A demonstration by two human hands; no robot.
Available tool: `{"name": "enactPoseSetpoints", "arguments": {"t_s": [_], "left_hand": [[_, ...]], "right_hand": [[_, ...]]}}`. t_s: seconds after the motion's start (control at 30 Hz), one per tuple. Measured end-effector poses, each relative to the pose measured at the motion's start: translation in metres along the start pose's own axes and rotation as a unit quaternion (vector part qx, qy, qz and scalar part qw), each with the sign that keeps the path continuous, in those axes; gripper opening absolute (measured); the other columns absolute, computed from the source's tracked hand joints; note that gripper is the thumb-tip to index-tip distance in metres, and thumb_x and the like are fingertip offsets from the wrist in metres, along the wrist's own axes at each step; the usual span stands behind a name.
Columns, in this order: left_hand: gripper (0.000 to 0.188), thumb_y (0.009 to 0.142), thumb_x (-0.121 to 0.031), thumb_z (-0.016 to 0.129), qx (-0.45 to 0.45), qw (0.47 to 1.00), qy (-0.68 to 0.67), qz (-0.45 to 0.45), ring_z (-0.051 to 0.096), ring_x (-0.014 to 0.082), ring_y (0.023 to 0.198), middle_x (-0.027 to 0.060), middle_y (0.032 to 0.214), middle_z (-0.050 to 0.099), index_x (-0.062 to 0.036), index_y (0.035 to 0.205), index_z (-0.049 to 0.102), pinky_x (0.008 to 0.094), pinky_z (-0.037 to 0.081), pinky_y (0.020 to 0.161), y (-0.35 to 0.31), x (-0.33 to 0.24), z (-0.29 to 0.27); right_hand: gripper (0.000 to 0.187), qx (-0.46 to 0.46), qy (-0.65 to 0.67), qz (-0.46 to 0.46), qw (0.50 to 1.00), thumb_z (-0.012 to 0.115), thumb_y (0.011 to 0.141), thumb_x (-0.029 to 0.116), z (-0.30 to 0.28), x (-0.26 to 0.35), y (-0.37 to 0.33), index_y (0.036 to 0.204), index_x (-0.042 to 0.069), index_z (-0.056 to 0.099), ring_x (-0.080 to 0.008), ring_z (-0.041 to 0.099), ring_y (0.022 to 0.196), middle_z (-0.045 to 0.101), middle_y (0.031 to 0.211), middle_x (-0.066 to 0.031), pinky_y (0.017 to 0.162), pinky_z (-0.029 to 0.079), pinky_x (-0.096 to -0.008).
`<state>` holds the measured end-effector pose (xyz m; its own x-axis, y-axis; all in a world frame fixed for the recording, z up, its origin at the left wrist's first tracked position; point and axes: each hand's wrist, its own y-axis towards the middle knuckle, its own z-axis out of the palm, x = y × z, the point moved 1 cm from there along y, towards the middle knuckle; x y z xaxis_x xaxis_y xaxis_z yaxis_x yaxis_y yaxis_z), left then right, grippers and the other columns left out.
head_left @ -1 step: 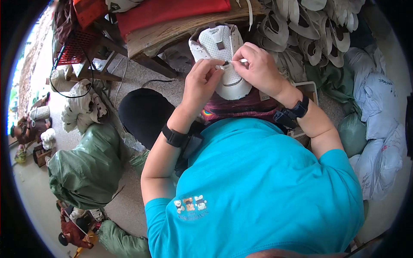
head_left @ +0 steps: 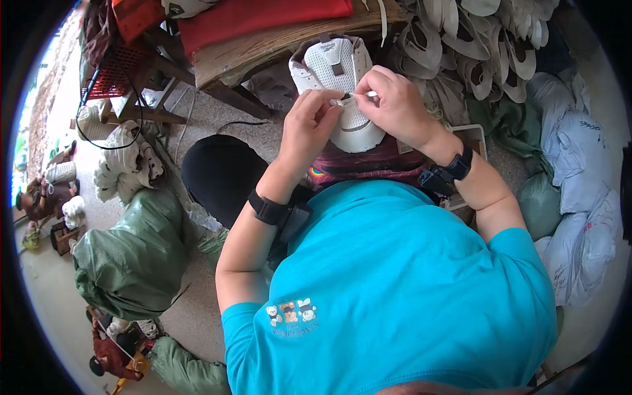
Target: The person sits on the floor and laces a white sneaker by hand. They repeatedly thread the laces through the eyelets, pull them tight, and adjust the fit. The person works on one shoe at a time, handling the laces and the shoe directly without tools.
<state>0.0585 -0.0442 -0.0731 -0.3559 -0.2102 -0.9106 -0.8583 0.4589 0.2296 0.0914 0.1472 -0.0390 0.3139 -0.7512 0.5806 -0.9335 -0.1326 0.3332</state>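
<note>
A white shoe upper [head_left: 355, 135] with a perforated toe lies over the maroon cloth on my lap, its toe toward me and its tongue [head_left: 337, 59] folded out at the far end. My left hand [head_left: 309, 122] is closed in a pinch at the left side of the throat. My right hand [head_left: 396, 105] pinches a white lace [head_left: 354, 96] on the other side. A short stretch of that lace spans the gap between my fingertips. Whether the left fingers grip the lace or the shoe's edge is hidden.
Beyond the shoe stands a wooden bench [head_left: 263, 62] with a red cloth [head_left: 263, 26]. Many shoe uppers [head_left: 461, 49] are piled at the far right. White sacks [head_left: 579, 171] line the right; a green sack [head_left: 138, 257] sits at left. Other people [head_left: 118, 352] are at far left.
</note>
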Motion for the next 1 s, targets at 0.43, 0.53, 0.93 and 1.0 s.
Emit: {"name": "enactPoseSetpoints", "arguments": {"t_s": [0.43,0.53,0.93,1.0], "left_hand": [[0.024,0.086,-0.004,0.069,0.000,0.999,0.013,-0.029,0.050,0.0084,0.069,0.0000,0.079,0.051,-0.0049,0.109,0.062,0.0233,0.044,0.062,-0.002,0.000,0.004],[0.025,0.087,-0.004,0.069,0.003,0.998,-0.030,-0.059,0.049,0.0070,0.069,-0.0012,0.078,0.052,-0.0047,0.110,0.060,0.0225,0.043,0.061,-0.001,0.000,0.004],[0.020,0.081,-0.002,0.067,-0.024,0.999,-0.019,-0.018,0.056,0.0162,0.068,0.0064,0.074,0.056,-0.0052,0.101,0.063,0.0306,0.048,0.062,-0.004,0.008,0.000],[0.017,0.080,-0.004,0.067,-0.046,0.998,0.040,0.009,0.059,0.0218,0.069,0.0103,0.079,0.061,-0.0066,0.097,0.065,0.0347,0.049,0.063,-0.001,0.001,-0.001]], "right_hand": [[0.013,0.048,0.198,0.061,0.977,0.072,0.084,0.009,0.007,-0.013,0.003,0.091,0.000,0.065,-0.0104,0.058,0.077,0.060,0.086,-0.0042,0.066,0.048,-0.0260],[0.014,0.037,0.183,0.055,0.981,0.072,0.084,0.010,-0.001,-0.010,0.005,0.092,0.001,0.064,-0.0151,0.060,0.077,0.061,0.085,-0.0069,0.067,0.049,-0.0293],[0.015,0.064,0.114,0.002,0.991,0.066,0.087,0.017,0.003,-0.008,0.020,0.093,0.003,0.066,-0.0340,0.065,0.086,0.066,0.091,-0.0169,0.071,0.052,-0.0400],[0.014,0.063,0.110,-0.024,0.992,0.064,0.089,0.015,0.003,-0.005,0.019,0.095,0.002,0.066,-0.0331,0.065,0.085,0.065,0.092,-0.0172,0.071,0.052,-0.0386]]}}
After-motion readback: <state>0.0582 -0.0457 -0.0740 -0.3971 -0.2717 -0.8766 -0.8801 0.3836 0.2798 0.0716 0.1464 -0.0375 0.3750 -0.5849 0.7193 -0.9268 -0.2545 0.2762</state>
